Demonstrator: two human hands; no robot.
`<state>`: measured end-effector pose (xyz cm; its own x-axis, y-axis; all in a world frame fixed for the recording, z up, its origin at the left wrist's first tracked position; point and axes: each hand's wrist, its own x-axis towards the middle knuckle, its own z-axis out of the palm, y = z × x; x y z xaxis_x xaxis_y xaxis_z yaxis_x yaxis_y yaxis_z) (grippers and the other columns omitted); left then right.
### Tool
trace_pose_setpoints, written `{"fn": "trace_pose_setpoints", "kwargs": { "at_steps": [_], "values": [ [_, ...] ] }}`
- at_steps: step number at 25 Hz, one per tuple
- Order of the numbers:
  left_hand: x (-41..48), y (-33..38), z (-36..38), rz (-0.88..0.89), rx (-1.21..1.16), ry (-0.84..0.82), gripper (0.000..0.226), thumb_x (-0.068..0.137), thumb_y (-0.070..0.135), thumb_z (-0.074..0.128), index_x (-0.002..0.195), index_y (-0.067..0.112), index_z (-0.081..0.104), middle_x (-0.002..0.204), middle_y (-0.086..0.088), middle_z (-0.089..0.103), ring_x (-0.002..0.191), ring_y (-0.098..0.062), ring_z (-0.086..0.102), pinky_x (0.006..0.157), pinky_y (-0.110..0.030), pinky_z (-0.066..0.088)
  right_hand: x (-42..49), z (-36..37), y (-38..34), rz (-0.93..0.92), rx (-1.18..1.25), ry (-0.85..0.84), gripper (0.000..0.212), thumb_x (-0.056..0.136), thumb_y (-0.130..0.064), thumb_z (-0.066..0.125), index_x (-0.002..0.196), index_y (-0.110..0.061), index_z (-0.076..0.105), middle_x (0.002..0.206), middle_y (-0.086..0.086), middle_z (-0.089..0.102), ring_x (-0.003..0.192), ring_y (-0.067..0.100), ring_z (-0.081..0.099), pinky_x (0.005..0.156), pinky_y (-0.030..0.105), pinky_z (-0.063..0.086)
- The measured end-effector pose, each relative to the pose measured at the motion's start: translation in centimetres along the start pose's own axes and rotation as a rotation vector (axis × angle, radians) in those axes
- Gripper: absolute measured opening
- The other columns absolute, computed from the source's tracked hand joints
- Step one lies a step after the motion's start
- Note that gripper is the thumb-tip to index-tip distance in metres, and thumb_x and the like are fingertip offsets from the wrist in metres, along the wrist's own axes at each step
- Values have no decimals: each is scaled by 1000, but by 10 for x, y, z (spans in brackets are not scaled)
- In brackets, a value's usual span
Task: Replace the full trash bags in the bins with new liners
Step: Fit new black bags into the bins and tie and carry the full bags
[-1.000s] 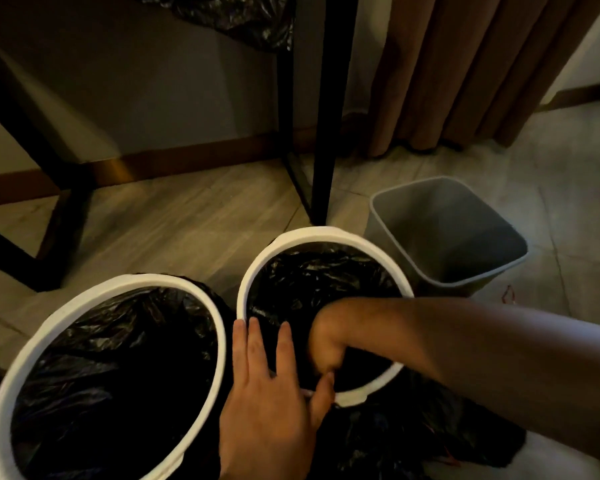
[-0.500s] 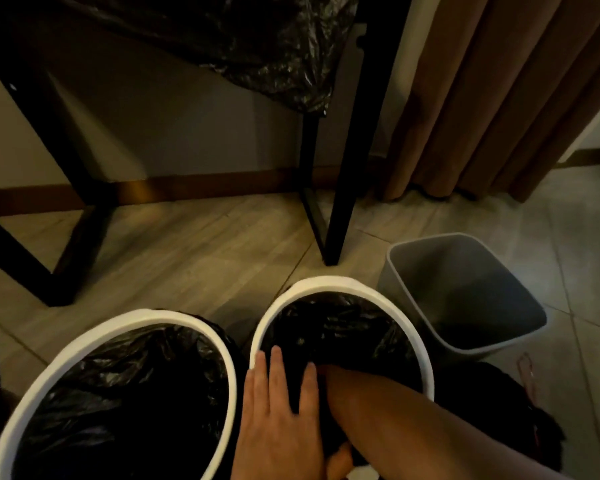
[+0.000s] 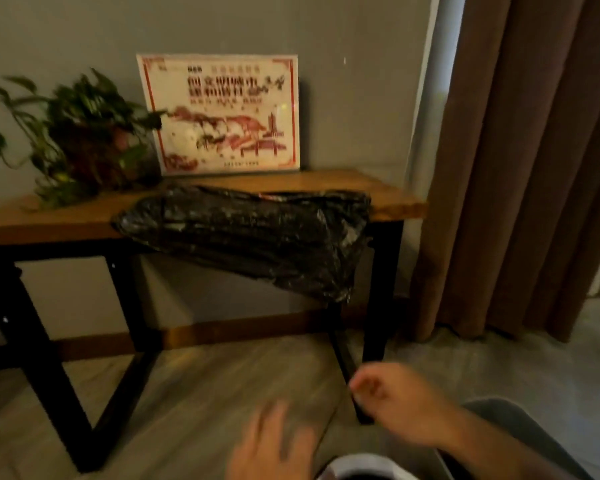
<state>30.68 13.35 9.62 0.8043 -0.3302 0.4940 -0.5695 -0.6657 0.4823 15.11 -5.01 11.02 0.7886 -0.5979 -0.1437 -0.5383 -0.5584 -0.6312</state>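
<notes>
A pile of black trash liners [image 3: 257, 237] lies on the wooden table [image 3: 49, 220] and hangs over its front edge. At the bottom edge only the far rim of the white round bin [image 3: 361, 467] shows, with black liner inside. To its right is a corner of the grey square bin [image 3: 520, 420]. My left hand [image 3: 274, 448] is blurred, fingers spread, raised above the floor near the white bin, holding nothing. My right hand [image 3: 392, 400] is lifted in front of the table leg, fingers loosely curled, with nothing visible in it.
The table has black metal legs [image 3: 378, 306]. A framed red-and-white picture [image 3: 222, 112] and a potted plant [image 3: 80, 136] stand on it against the grey wall. Brown curtains [image 3: 534, 168] hang at the right. The floor is wood-look tile.
The view has swung up from the bins to the table. Both hands have come out of and off the white bin and risen towards the table.
</notes>
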Motion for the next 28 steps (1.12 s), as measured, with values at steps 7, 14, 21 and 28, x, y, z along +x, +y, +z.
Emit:
{"fn": "trace_pose_setpoints", "kwargs": {
  "at_steps": [7,14,21,28],
  "values": [
    [185,67,-45,-119,-283,-186,74,86,53,70,148,23,44,150,-11,44,134,-37,46,108,-51,46,84,-111,-79,226,879,521,111,73,-61,84,161,-31,25,153,2,49,134,30,52,104,46,48],
    [172,40,12,-820,-1269,-374,67,86,31,84,142,17,51,138,-12,65,116,-28,66,98,-44,50,113,-76,-72,175,1078,411,46,89,-27,81,133,-22,67,113,3,75,99,26,71,88,45,61],
    [110,41,0,-740,-1657,-665,40,86,25,71,125,14,75,123,-13,76,117,-38,68,94,-52,55,17,5,-51,203,1198,371,38,83,-1,71,117,-18,71,101,7,80,91,30,77,78,44,63],
    [10,15,-29,-794,-1748,-805,57,57,13,50,108,7,75,117,-15,70,108,-40,66,100,-55,52,-55,-57,2,99,1114,568,29,95,-36,56,119,-26,68,124,15,72,98,31,75,78,41,57]
  ]
}}
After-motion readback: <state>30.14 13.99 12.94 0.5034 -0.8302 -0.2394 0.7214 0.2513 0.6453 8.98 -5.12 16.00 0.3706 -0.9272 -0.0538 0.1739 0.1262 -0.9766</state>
